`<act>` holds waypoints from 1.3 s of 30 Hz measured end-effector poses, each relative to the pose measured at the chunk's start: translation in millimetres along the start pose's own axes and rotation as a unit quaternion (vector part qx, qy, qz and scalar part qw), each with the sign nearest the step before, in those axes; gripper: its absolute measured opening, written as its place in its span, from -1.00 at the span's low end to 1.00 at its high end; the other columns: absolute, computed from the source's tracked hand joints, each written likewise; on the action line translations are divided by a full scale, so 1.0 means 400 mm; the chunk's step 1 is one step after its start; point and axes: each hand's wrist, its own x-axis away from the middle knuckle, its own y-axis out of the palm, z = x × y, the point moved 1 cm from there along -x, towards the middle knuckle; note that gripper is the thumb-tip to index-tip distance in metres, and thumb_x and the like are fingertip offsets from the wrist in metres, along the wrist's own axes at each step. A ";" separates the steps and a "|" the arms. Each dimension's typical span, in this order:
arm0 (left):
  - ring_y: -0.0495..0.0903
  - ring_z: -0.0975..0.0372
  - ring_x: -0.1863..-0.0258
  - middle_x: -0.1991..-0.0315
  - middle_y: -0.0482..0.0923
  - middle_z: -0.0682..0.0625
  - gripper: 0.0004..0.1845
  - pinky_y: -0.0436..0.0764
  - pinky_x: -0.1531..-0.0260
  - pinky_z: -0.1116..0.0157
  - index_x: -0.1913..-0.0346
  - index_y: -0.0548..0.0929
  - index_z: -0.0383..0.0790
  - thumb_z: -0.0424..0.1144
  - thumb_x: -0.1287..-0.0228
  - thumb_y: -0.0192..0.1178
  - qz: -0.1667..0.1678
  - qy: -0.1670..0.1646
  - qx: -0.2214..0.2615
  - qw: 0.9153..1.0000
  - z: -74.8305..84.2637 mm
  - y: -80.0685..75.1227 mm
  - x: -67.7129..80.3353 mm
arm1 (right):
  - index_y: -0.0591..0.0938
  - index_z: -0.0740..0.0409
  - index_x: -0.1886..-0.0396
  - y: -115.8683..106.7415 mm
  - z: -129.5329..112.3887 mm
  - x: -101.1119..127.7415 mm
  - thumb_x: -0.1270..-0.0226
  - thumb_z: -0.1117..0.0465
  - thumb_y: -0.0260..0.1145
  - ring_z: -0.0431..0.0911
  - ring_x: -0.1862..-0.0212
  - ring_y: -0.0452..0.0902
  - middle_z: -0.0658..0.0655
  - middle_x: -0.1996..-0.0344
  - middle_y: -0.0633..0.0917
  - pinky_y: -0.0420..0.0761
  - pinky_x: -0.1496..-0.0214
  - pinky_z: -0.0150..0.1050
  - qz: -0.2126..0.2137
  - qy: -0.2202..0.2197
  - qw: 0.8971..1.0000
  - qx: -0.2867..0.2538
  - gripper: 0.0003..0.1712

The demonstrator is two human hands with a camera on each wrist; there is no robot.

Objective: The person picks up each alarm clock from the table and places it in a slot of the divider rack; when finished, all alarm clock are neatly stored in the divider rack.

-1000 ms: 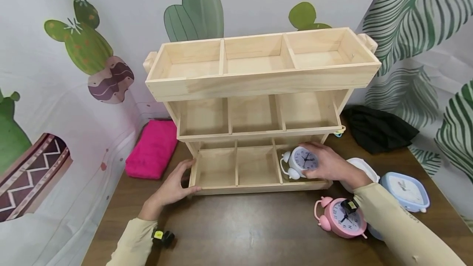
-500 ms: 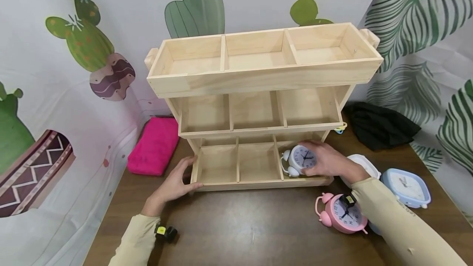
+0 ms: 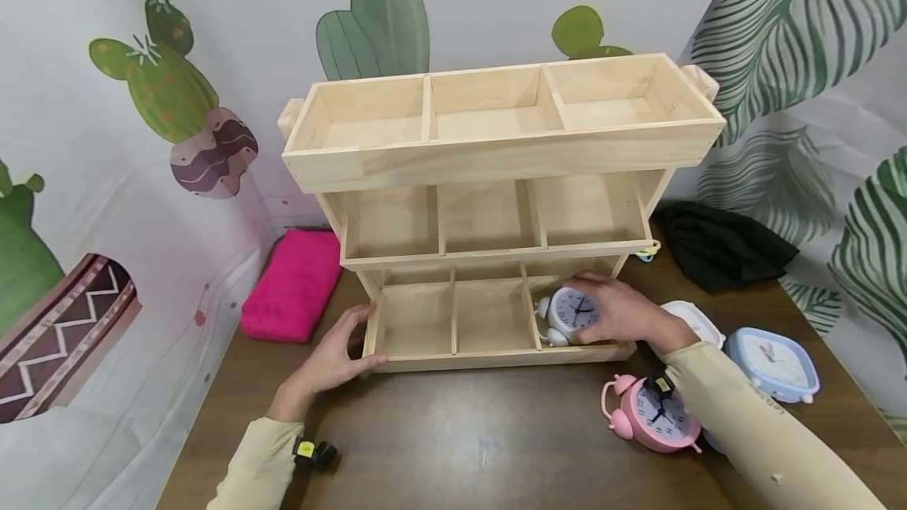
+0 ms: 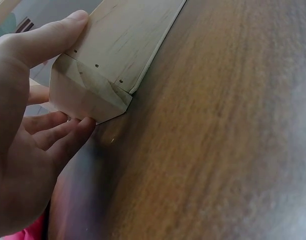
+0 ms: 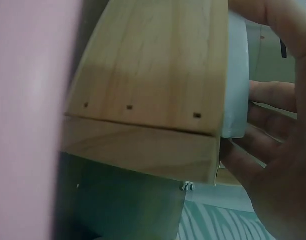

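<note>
A light wooden three-tier shelf [image 3: 496,168] stands on the table, each tier split into three compartments. My right hand [image 3: 615,309] holds a white twin-bell alarm clock [image 3: 575,309] by its side, inside the bottom tier's right compartment. The clock lies tilted, its bells toward the left divider and its dial facing up. The right wrist view has fingers around the white clock body [image 5: 236,75], beside the shelf's end. My left hand [image 3: 333,356] grips the bottom tier's left end; in the left wrist view the thumb lies on the front board [image 4: 128,45], fingertips against the end panel [image 4: 85,95].
A pink alarm clock [image 3: 659,415] lies below my right forearm. Farther right are a blue square clock [image 3: 775,364] and a white object [image 3: 694,317], partly hidden. A black cloth [image 3: 723,246] and a pink cloth bundle [image 3: 292,286] flank the shelf on the table [image 3: 453,447].
The white alarm clock and my right hand have shifted slightly left and lower within the compartment. My left hand keeps its grip on the shelf end. The head view has moved a little.
</note>
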 end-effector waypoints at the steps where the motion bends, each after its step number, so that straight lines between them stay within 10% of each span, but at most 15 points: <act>1: 0.35 -0.02 -0.31 -0.34 0.29 -0.20 -0.02 0.49 -0.24 -0.03 -0.44 0.24 -0.27 -0.05 0.00 0.52 0.001 0.000 -0.004 1.000 0.000 0.000 0.002 | 0.55 0.22 -0.22 0.001 -0.001 -0.001 0.24 -0.07 0.59 0.05 -0.12 0.51 0.20 -0.14 0.58 0.59 -0.09 -0.01 -0.005 0.001 1.000 0.002 -0.06; 30: 0.35 0.03 -0.31 -0.33 0.33 -0.17 -0.03 0.43 -0.27 -0.02 -0.41 0.28 -0.29 -0.06 0.04 0.53 0.012 0.014 -0.023 1.000 0.004 0.004 0.005 | 0.55 0.21 -0.26 -0.001 -0.014 -0.013 0.16 -0.22 0.57 0.10 -0.23 0.48 0.21 -0.21 0.57 0.53 -0.24 0.01 -0.082 0.032 0.996 0.030 -0.01; 39: 0.35 0.00 -0.31 -0.33 0.31 -0.20 -0.03 0.51 -0.22 -0.02 -0.42 0.26 -0.30 -0.10 0.03 0.53 0.009 0.011 -0.001 1.000 -0.001 0.005 0.006 | 0.61 0.16 -0.20 -0.006 -0.027 -0.018 0.17 -0.25 0.55 0.07 -0.07 0.57 0.17 -0.13 0.63 0.63 0.00 0.03 -0.085 0.035 0.993 0.071 -0.07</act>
